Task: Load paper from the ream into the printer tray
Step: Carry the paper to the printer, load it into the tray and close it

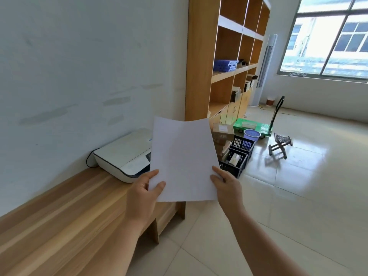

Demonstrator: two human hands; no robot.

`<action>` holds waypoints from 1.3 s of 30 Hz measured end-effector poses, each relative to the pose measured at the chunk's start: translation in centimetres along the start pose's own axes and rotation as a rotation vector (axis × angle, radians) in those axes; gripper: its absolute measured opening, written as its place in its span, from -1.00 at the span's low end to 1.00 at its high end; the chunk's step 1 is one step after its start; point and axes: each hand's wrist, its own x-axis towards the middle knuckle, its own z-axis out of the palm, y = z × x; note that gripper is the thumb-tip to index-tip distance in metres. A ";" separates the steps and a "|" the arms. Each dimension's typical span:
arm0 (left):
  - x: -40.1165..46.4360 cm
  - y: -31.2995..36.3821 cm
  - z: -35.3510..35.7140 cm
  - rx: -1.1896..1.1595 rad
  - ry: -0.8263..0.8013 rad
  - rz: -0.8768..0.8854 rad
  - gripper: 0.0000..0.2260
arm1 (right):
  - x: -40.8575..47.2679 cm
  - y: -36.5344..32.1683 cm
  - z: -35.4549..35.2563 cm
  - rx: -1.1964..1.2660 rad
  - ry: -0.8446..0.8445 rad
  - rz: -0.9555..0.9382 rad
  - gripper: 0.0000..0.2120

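The right hand (227, 188) and left hand (143, 194) are nearest, both forearms reaching up from the lower edge, and each is closed on a lower corner of the white paper (184, 160). The left thumb lies across the sheet's face at its bottom left corner with the fingers behind; the right fingers curl over the lower right edge. The paper is held up in the air, tilted a little, its top edge slightly bowed; whether it is one sheet or a thin stack cannot be told. Just beyond the left grip, and partly hidden behind the sheet, the white printer (123, 156) sits at the far end of a wooden counter (59, 216) against the wall (79, 66). Past the right grip, on the tiled floor, stand black crates (238, 156), cardboard boxes (222, 131), a blue basket (252, 135) and a green trolley (256, 126). Above the sheet rises a wooden shelf unit (225, 56)
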 end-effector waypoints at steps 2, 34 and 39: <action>2.7 -0.4 1.6 0.023 0.029 -0.005 -0.65 | 3.5 0.6 0.2 0.000 -0.033 0.000 -0.68; 31.3 -11.9 13.4 0.147 0.624 -0.461 -0.67 | 45.3 9.4 20.3 -0.150 -0.759 0.119 -0.72; 31.2 -12.2 17.1 0.169 0.731 -0.548 -0.67 | 48.3 11.0 21.1 -0.154 -0.917 0.112 -0.72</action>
